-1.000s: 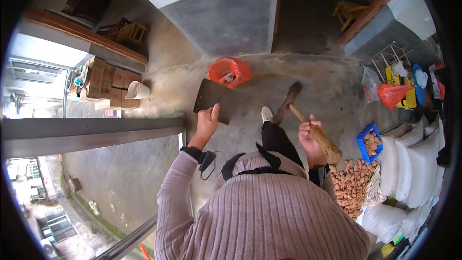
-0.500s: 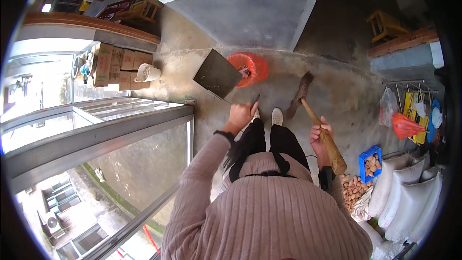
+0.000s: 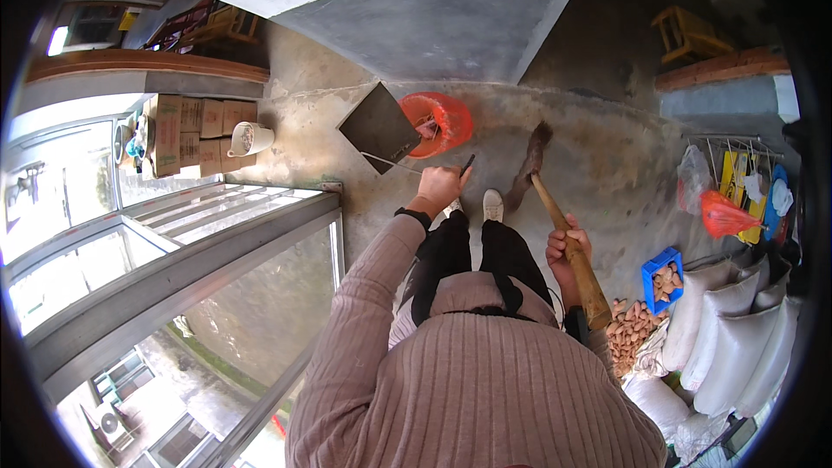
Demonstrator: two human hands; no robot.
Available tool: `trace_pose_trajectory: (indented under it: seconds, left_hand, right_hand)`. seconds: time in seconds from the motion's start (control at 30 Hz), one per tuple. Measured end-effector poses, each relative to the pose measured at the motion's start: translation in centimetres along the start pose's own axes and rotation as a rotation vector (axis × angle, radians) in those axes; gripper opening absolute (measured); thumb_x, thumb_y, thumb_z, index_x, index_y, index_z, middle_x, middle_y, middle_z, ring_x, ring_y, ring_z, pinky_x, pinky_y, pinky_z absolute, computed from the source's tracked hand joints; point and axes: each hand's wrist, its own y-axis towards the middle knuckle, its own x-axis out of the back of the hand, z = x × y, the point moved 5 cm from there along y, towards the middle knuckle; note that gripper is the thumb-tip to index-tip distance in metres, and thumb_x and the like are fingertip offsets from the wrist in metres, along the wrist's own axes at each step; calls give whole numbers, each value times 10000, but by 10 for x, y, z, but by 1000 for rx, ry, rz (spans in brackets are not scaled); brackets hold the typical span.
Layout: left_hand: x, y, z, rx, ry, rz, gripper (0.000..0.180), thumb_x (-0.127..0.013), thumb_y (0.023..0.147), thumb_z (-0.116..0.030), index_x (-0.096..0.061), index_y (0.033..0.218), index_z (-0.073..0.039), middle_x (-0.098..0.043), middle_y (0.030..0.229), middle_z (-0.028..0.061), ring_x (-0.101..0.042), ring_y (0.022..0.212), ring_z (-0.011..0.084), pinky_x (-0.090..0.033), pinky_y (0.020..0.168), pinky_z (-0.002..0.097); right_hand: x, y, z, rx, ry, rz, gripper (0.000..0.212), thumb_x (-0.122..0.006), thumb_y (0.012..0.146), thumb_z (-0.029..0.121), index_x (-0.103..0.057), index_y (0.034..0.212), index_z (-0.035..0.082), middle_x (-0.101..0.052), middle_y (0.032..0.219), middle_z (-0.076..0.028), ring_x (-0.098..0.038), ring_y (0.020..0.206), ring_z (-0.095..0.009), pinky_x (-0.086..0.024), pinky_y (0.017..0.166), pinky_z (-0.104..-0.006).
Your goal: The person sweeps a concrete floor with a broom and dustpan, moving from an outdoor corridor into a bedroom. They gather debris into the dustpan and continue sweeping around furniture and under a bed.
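My left hand (image 3: 440,188) grips the thin handle of a dark flat dustpan (image 3: 379,127), which is held tilted over an orange bin (image 3: 438,122) on the concrete floor. My right hand (image 3: 566,251) is closed around the wooden handle of a broom (image 3: 555,225). The broom's dark bristle head rests on the floor to the right of my white shoes (image 3: 492,204). Some litter lies inside the orange bin.
A metal-framed glass railing (image 3: 182,251) runs along my left. Cardboard boxes (image 3: 195,130) and a white cup (image 3: 250,138) stand at the far left wall. White sacks (image 3: 728,329), a blue crate (image 3: 663,277), a pile of tubers (image 3: 628,334) and hanging bags (image 3: 724,212) fill the right side. A wooden stool (image 3: 685,30) stands at the back right.
I have stepped closer to the orange bin. My left hand has lifted the dustpan and tipped it toward the bin. The broom has stayed upright in my right hand.
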Motion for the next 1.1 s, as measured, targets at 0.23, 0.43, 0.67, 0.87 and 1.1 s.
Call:
trace_pose_trajectory:
  seconds: [0.23, 0.43, 0.67, 0.87, 1.1]
  left_hand:
    - [-19, 12, -11, -23, 50, 172, 398, -522, 858, -368, -609, 607, -72, -566, 506, 137, -582, 470, 316, -478, 464, 411]
    - [-42, 19, 1, 23, 46, 359, 415, -484, 874, -385, -619, 649, -63, -592, 559, 138, -602, 538, 324, -492, 533, 429]
    - [-21, 17, 6, 38, 100, 353, 412, -484, 870, -397, -641, 668, -74, -608, 577, 126, -612, 534, 307, -498, 509, 410]
    - [-3, 8, 22, 32, 83, 276, 389, -506, 861, -386, -623, 658, -75, -571, 531, 144, -594, 507, 326, -489, 499, 430]
    - [70, 8, 87, 155, -91, 0, 330, -568, 861, -278, -622, 695, 3, -557, 597, 211, -566, 557, 386, -449, 510, 432]
  right_hand:
    - [-16, -1, -11, -2, 38, -20, 369, -495, 790, 93, -528, 1146, 184, -486, 767, -73, -460, 583, -147, -417, 494, -260]
    - [-20, 0, -12, -22, 97, 121, 404, -492, 791, 87, -508, 1178, 202, -480, 788, -72, -453, 590, -141, -413, 500, -255]
    - [-20, -25, -14, -155, -12, -172, 392, -463, 837, 55, -471, 1226, 102, -446, 781, -51, -447, 632, -101, -415, 538, -208]
    - [-7, -49, -12, -425, -42, -181, 339, -450, 861, 76, -444, 1196, 28, -396, 728, 0, -413, 564, -60, -398, 519, -187]
    - [-33, -121, -6, -563, -202, -145, 340, -406, 893, 146, -425, 1224, 72, -368, 643, 19, -361, 490, -29, -370, 465, -188]
